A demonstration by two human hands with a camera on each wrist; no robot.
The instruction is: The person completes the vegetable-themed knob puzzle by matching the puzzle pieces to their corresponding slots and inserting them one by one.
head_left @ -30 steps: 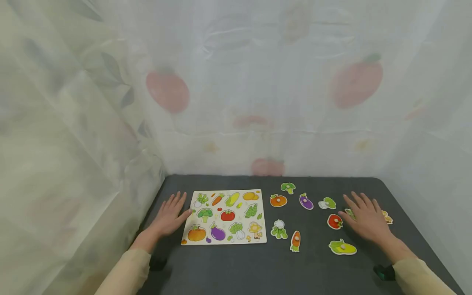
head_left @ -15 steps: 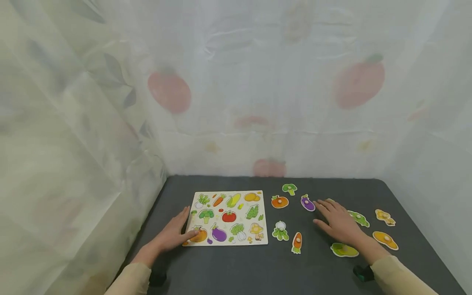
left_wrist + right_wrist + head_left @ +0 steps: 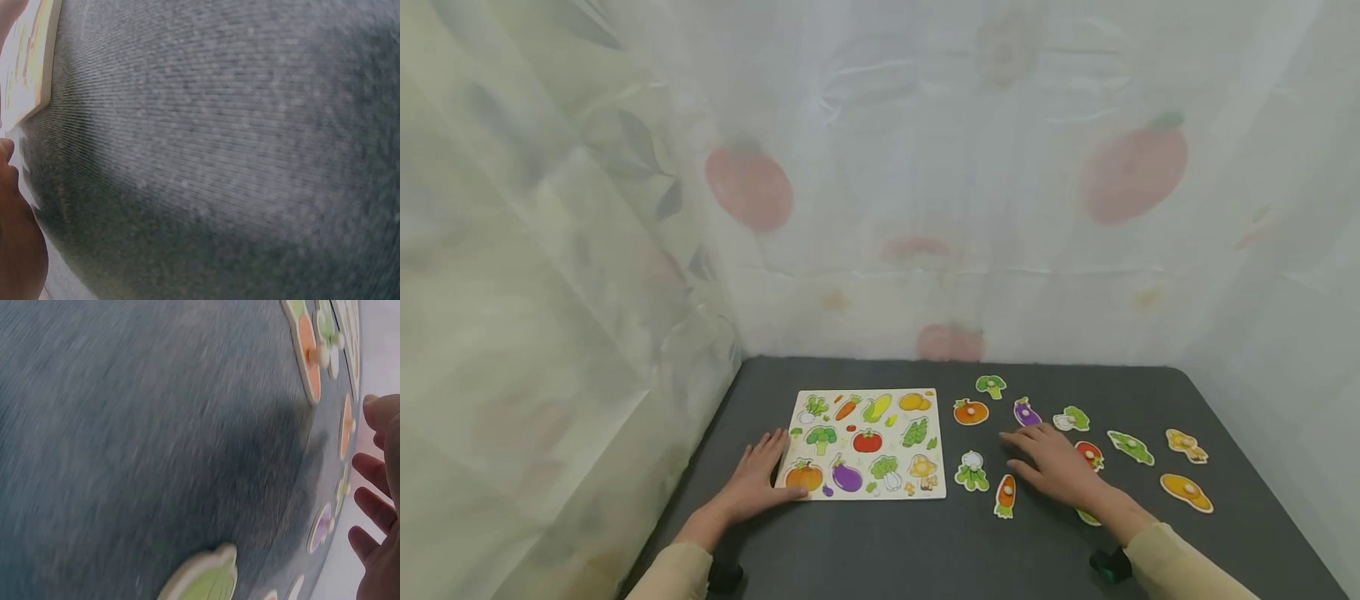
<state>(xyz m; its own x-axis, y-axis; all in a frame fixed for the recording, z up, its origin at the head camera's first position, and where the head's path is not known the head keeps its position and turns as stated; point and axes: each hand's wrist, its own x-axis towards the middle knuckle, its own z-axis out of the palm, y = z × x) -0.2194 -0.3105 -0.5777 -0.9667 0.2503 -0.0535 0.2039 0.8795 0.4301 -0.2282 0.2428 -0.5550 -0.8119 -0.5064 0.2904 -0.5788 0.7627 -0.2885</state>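
In the head view, my left hand (image 3: 752,483) rests at the left edge of a white vegetable puzzle board (image 3: 842,447), thumb near its lower-left corner. My right hand (image 3: 1056,462) reaches over the dark table with fingers extended and holds nothing. Its thumb and fingertips are near a carrot piece (image 3: 1004,496) and an eggplant piece (image 3: 1026,412). A tomato piece (image 3: 1090,455) and a mostly hidden corn piece (image 3: 1087,517) lie around that hand. The right wrist view shows spread fingers, with the carrot piece's knob (image 3: 319,356) standing up beyond them.
More knobbed pieces lie on the table: pumpkin (image 3: 971,412), broccoli (image 3: 991,386), radish (image 3: 972,472), cabbage-like green (image 3: 1071,418), pea pod (image 3: 1131,447), mushroom (image 3: 1187,446) and potato (image 3: 1186,492). A printed curtain (image 3: 947,208) hangs behind the table.
My right hand has moved left from the far-right pieces toward the carrot and eggplant, uncovering the pea pod, mushroom and potato. My left hand has come down against the board's lower-left side.
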